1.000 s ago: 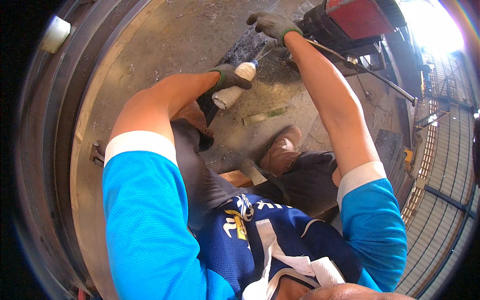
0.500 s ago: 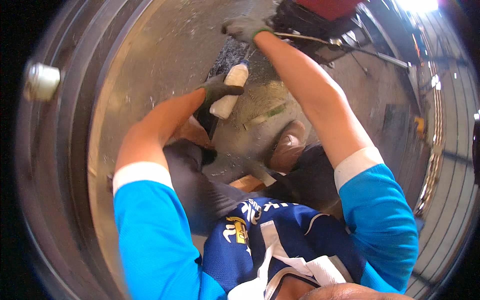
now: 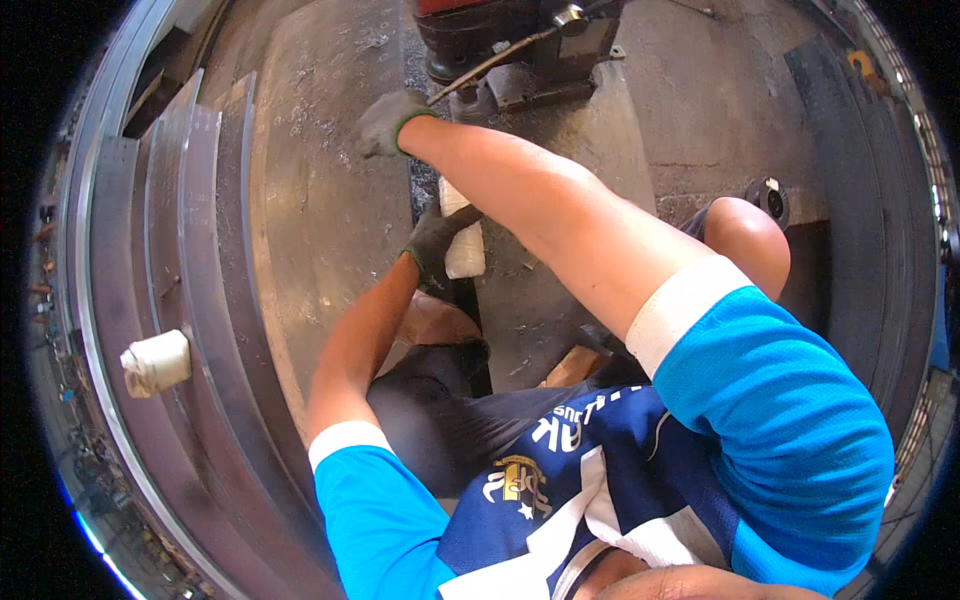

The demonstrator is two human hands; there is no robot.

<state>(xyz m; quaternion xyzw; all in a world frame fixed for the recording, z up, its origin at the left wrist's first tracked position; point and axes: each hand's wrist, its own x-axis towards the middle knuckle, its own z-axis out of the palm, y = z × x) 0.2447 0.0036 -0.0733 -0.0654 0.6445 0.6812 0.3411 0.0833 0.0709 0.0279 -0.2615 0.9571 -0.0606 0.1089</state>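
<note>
My left hand (image 3: 432, 240), in a dark glove, is shut on a white cylinder (image 3: 463, 250) that stands on end over a dark strip (image 3: 425, 180) on the floor. My right arm crosses above it toward the upper left. My right hand (image 3: 385, 122), in a grey glove with a green cuff, rests on the dusty grey slab (image 3: 310, 200) just left of the strip. A thin metal rod (image 3: 490, 65) runs from beside that glove up to the machine. The glove's fingers are curled and I cannot see anything in them.
A dark machine with a red top (image 3: 500, 35) stands at the far edge. Long steel channels (image 3: 170, 250) lie at the left, with a white wrapped roll (image 3: 155, 362) on them. My brown shoe (image 3: 435, 322) and a wooden block (image 3: 575, 365) are near my knees.
My right hand has moved left, away from the machine and onto the grey slab. My left hand keeps hold of the white cylinder. The view has swung to the right.
</note>
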